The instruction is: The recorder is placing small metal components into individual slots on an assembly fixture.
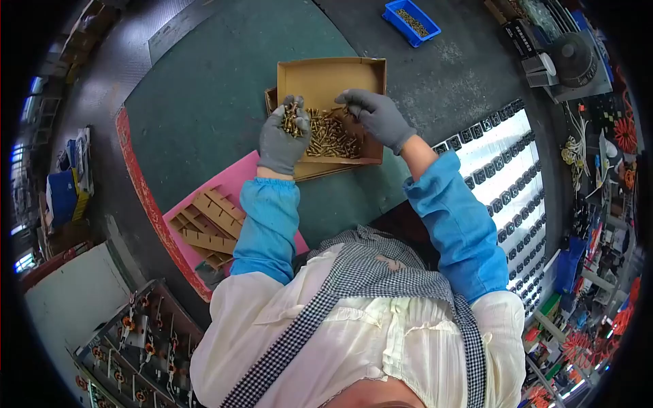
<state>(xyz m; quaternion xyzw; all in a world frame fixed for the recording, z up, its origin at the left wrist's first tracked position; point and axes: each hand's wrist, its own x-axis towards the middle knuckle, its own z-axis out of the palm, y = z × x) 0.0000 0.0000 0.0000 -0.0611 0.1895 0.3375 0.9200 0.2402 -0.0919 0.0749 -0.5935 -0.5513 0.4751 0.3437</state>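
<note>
A shallow cardboard box (333, 73) holds a heap of small brass-coloured, screw-like metal parts (333, 139). Over the box's left side, my left hand (284, 139), in a grey glove, is cupped palm up around a handful of the same brass parts (292, 121). My right hand (375, 114), also gloved in grey, reaches in from the right above the heap. Its fingers are bent together toward the thumb, and whatever lies between their tips is too small to make out. Blue sleeve covers are on both forearms.
Cardboard dividers (211, 221) lie on a pink sheet (250, 180) to the left. A blue bin (412, 22) with small brass parts sits at the far right. Rows of black parts (500, 163) stand on a white surface at right. The green table has a worn red edge (139, 173).
</note>
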